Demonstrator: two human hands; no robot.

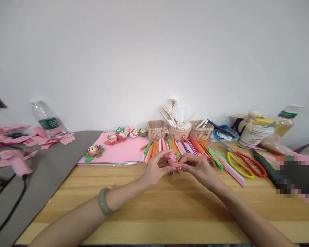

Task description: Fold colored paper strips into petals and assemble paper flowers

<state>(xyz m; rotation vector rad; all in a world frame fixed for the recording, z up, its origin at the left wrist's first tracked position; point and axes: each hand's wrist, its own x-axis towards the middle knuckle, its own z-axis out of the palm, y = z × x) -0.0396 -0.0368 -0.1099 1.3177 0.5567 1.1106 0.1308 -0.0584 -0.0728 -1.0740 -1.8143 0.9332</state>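
Between my two hands, above the wooden table [134, 206], is a small folded-paper flower [173, 159] in pink with green and orange bits. My left hand [157, 168] has its fingers closed round the flower's left side. On the other side, the thumb and fingertips of my right hand [195, 166] pinch its edge. Part of the flower is hidden behind my fingers. Just behind my hands lies a spread of folded paper strips [187, 147] in orange, green, white and pink.
Finished paper flowers [93, 151] sit on pink paper sheets [128, 151] at the left. Small baskets [157, 130] stand along the wall. Scissors [244, 163] and a paper cup [256, 135] are at the right. A pink glue gun [16, 163] and bottle [47, 120] occupy the grey surface.
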